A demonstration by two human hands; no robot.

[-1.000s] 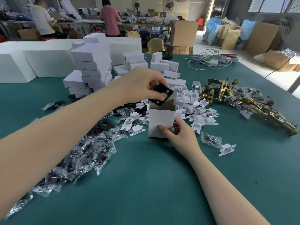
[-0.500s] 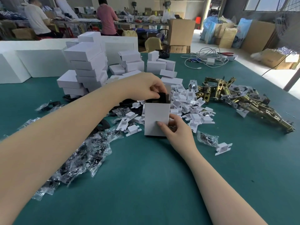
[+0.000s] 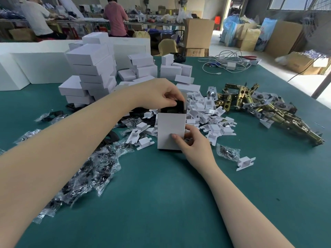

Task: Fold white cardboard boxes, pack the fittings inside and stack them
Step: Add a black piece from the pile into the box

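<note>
A white cardboard box [image 3: 171, 129] stands upright and open-topped on the green table [image 3: 161, 194]. My right hand [image 3: 194, 145] grips its lower right corner, thumb on the front face. My left hand [image 3: 161, 94] is at the box's mouth and pinches a black fitting [image 3: 179, 104] that sits partly inside the box. Finished white boxes [image 3: 93, 68] are stacked behind at the left. Brass latch fittings [image 3: 259, 108] lie in a heap at the right.
Small folded white card inserts [image 3: 206, 111] are piled behind the box. Clear bags of black parts [image 3: 86, 174] spread over the left. A single insert [image 3: 245, 162] and a small bag [image 3: 226, 152] lie to the right. White cables [image 3: 227, 62] sit at the far edge.
My left hand has carried the black fitting from above the box's rim down into its opening. The right hand has kept its grip on the box's lower corner.
</note>
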